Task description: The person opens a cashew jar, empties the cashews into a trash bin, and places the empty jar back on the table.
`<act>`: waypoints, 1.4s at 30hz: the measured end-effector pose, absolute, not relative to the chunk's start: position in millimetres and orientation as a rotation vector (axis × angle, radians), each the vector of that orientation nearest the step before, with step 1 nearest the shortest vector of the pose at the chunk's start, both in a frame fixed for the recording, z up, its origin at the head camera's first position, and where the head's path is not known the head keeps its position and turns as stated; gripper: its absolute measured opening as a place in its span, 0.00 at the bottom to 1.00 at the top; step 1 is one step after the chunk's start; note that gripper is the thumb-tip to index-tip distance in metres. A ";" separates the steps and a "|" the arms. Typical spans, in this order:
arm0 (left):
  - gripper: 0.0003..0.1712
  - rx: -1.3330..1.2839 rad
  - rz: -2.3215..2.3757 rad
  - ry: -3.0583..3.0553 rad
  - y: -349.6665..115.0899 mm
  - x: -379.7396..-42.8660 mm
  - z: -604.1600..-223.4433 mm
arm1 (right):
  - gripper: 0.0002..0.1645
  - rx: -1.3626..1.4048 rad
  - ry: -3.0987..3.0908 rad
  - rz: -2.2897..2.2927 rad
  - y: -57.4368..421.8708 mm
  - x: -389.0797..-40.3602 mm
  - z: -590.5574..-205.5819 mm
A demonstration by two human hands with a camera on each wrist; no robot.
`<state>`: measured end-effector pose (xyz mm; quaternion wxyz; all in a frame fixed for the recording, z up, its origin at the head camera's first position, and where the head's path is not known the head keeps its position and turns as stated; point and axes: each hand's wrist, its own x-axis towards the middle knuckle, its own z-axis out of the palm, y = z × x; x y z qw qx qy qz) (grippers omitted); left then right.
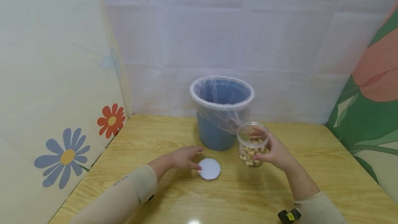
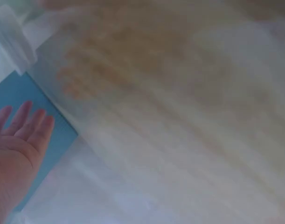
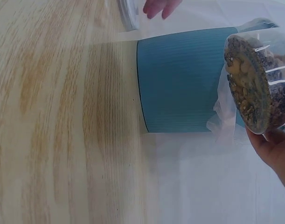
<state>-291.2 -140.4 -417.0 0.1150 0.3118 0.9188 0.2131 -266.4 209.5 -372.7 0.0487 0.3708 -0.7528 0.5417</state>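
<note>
A clear jar (image 1: 252,149) partly filled with cashew-like nuts is held by my right hand (image 1: 277,153), fingers and thumb curled round its side. Its mouth faces up, with no lid on it, and its base (image 3: 248,88) shows above the table in the right wrist view. To the left, a round white lid (image 1: 209,169) lies flat on the table. My left hand (image 1: 184,158) is beside it with fingers extended and spread, the thumb tip right at the lid's left edge. The left wrist view shows the fingers nearly straight, with nothing in the palm.
Behind the lid and jar stands a blue bin (image 1: 214,132) with a white rim (image 1: 222,106) and a clear plastic liner. The wooden table (image 1: 161,130) meets a white cloth backdrop (image 1: 273,37). Panels with printed flowers (image 1: 67,156) flank both sides.
</note>
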 end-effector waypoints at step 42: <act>0.27 1.304 1.182 3.397 -151.7 -321.2 -304.2 | 0.52 1.100 -2.283 1.648 214.3 -265.3 -366.8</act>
